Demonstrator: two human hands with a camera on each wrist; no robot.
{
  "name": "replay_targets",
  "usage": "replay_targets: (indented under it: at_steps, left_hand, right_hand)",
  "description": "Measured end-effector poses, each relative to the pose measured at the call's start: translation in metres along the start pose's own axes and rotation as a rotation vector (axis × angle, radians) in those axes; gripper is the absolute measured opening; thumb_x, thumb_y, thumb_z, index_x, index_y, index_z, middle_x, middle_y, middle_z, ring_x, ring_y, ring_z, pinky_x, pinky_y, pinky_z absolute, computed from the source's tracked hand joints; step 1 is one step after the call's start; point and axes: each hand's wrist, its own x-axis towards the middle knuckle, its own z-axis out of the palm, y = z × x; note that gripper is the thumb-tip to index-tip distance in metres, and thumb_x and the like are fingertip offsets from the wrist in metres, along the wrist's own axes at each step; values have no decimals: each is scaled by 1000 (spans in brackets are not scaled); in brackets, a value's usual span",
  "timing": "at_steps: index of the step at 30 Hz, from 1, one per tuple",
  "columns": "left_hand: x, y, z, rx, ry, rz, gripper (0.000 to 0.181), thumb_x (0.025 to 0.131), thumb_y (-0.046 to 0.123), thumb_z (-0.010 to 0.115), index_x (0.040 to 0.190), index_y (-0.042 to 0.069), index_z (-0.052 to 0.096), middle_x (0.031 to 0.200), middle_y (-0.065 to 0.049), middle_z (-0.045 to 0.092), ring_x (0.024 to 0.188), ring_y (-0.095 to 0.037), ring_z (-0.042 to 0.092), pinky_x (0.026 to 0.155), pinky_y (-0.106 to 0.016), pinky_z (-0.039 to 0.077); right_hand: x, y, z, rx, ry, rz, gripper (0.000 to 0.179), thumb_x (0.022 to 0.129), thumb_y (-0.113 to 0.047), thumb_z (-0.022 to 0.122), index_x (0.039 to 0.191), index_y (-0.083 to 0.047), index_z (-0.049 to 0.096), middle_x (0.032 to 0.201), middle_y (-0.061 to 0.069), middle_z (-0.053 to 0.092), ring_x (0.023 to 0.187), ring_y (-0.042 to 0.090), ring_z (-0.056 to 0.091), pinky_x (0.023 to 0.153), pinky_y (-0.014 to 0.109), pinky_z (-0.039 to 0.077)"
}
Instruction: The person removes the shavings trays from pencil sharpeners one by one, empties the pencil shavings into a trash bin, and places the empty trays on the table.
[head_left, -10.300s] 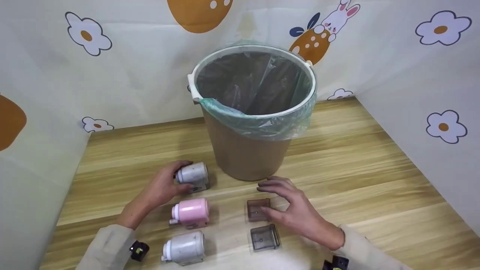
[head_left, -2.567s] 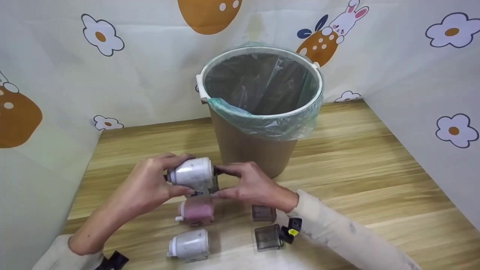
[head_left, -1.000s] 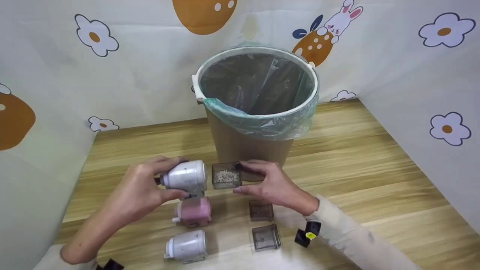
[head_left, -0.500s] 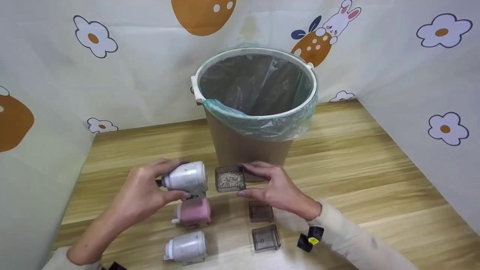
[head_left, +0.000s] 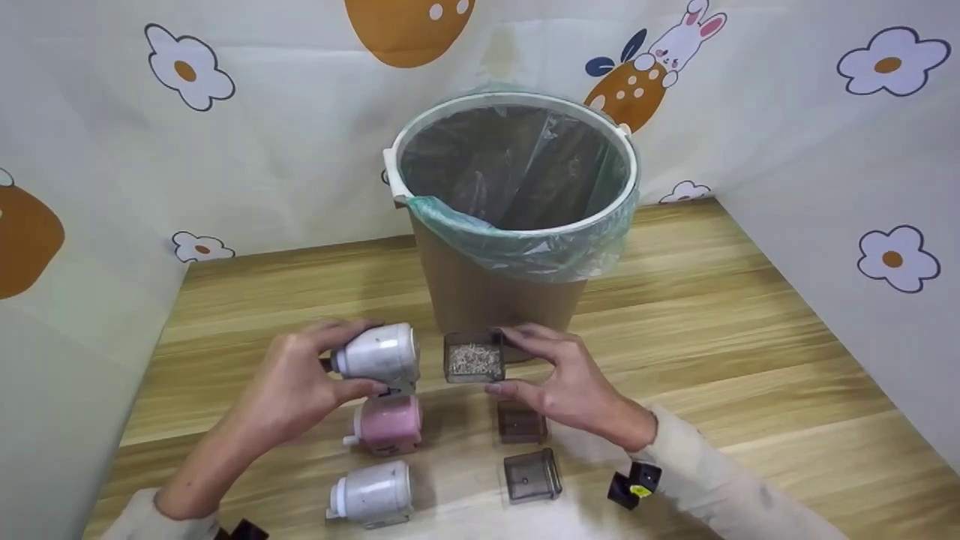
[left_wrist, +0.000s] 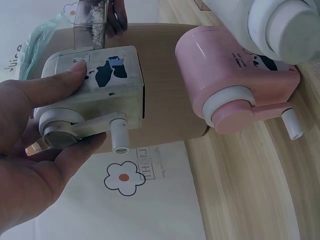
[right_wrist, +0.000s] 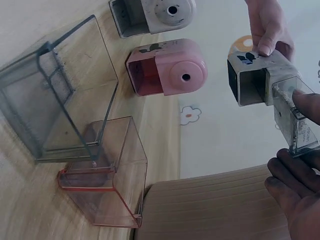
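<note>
My left hand [head_left: 296, 386] grips a white crank pencil sharpener [head_left: 379, 352] between thumb and fingers, raised over the table. In the right wrist view its drawer opening [right_wrist: 252, 86] is hollow. My right hand [head_left: 570, 379] pinches a clear grey shavings drawer [head_left: 452, 360] just right of the sharpener, with a gap between them. Pale pencil shavings [head_left: 476, 360] lie inside this drawer. A pink pencil sharpener [head_left: 390, 424] and another white pencil sharpener [head_left: 371, 493] stand below on the table. Two more drawers, one brownish [head_left: 521, 422] and one grey [head_left: 531, 478], sit to the right.
A tall brown bin [head_left: 495, 300] with a white rim and a green plastic liner [head_left: 540, 255] stands directly behind my hands. The wood-patterned table [head_left: 720, 330] runs to patterned cloth walls [head_left: 285, 150] at the back and both sides.
Earlier, my right hand was at the sharpener's end; the drawer has since come out of it. Over the last second the drawer has moved right, widening the gap from the sharpener.
</note>
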Motion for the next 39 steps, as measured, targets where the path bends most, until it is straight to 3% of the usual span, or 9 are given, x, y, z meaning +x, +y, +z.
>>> replay_targets:
  at_steps: [6,14,26,31,39]
  left_hand:
    - [2,-5,1,13,-10,-17,65,67,8,90,127,2,66,126,-23,67,103,-36,70,82,-37,63]
    - [4,-13,-1,3,-22,-48,67,68,6,89,130,0,64,127,-25,66,103,-37,70,84,-40,62]
    - [6,-34,7,-9,-30,-51,68,68,6,89,131,0,63,123,-25,67,101,-34,68,84,-42,61]
    - [9,-42,12,-4,-33,-90,70,69,5,88,133,-1,62,127,-26,66,103,-36,69,86,-43,61]
    - [18,-52,26,-18,-49,-57,67,70,8,88,131,-1,63,126,-25,67,105,-36,68,89,-45,60]
  right_hand:
    - [-4,-1,-3,-29,20,-47,66,76,-27,87,131,0,63,127,11,69,120,31,65,105,48,52]
    - [-5,0,-3,-109,68,-223,63,73,-22,89,125,3,66,118,12,73,108,28,71,97,39,58]
    - [-2,-5,-14,-63,102,-434,61,70,-8,88,126,5,64,114,15,73,97,27,73,93,27,59]
    - [0,-9,-21,-66,82,-479,63,69,-10,90,125,6,64,113,15,73,97,25,73,93,26,58]
    - [0,-13,-34,-129,63,-526,65,65,-20,94,120,4,67,110,13,75,96,25,73,92,24,58]
